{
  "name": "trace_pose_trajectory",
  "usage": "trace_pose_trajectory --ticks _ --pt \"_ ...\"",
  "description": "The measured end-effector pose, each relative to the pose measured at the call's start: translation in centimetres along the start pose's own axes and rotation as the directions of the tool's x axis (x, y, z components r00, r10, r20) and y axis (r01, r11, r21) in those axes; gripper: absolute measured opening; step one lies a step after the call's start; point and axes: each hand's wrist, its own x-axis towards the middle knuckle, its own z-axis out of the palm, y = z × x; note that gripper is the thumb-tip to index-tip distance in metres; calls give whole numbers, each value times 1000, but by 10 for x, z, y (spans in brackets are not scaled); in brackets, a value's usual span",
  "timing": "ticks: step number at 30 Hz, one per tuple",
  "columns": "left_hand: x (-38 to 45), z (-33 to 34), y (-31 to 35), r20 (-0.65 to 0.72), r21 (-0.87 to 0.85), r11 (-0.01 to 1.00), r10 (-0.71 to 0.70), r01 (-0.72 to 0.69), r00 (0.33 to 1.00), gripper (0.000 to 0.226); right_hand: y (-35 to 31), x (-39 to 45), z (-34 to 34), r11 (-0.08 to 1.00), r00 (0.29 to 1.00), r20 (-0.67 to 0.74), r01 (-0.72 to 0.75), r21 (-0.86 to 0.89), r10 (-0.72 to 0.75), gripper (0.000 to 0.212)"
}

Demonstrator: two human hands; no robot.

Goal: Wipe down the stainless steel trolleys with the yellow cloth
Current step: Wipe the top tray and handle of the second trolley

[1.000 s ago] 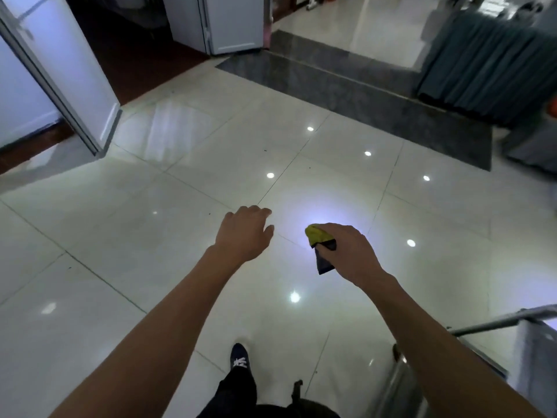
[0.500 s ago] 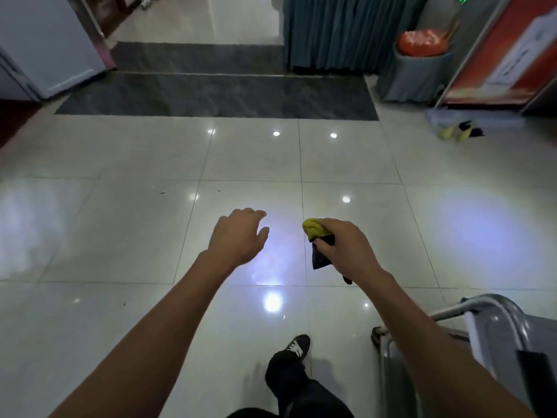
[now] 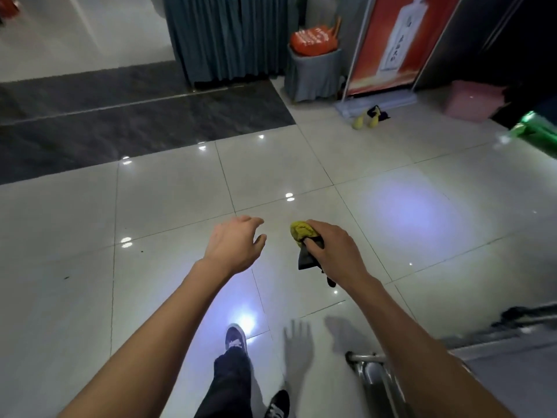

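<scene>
Head view, looking down over both bare forearms at a glossy pale tiled floor [image 3: 168, 206]. The right hand [image 3: 334, 251] has its fingers [image 3: 313, 247] curled around a bunched yellow cloth [image 3: 301, 231], whose dark underside hangs below the fist; the cloth touches nothing but the hand. The left hand [image 3: 233, 245] is held out beside it, fingers loosely spread and holding nothing. The stainless steel trolley [image 3: 376, 375] appears only at the lower right edge, as a curved tubular rail and part of a grey top surface, partly hidden behind the right forearm and well apart from the cloth. One dark trainer [image 3: 236, 337] is stepped forward on the floor.

The step in hand appears to be the approach to the trolley. To do it well, the body should turn toward the rail so the work surface comes fully into sight. The cloth is best opened from its wad into a flat pad before contact. The free left hand can steady the rail, since a wheeled trolley would probably roll under wiping pressure.
</scene>
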Motion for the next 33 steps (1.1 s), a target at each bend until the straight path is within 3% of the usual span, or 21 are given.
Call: trace_pose_trajectory --ticks 7,13,21,29,33 --pt "160 -7 18 62 -1 989 149 -149 987 47 57 88 -27 973 972 -58 -230 -33 228 40" --pt "277 -16 93 105 24 910 409 -414 906 45 113 119 -66 889 868 -204 -457 26 453 38" --pt "369 39 235 313 12 719 658 -695 685 46 217 94 -110 710 653 -315 -695 113 689 33" --pt "428 83 403 427 25 499 778 -866 461 47 317 78 -181 584 496 -346 -779 229 796 29" --pt "436 100 477 493 6 382 803 -924 335 47 342 63 -215 506 373 -398 -805 310 838 27"
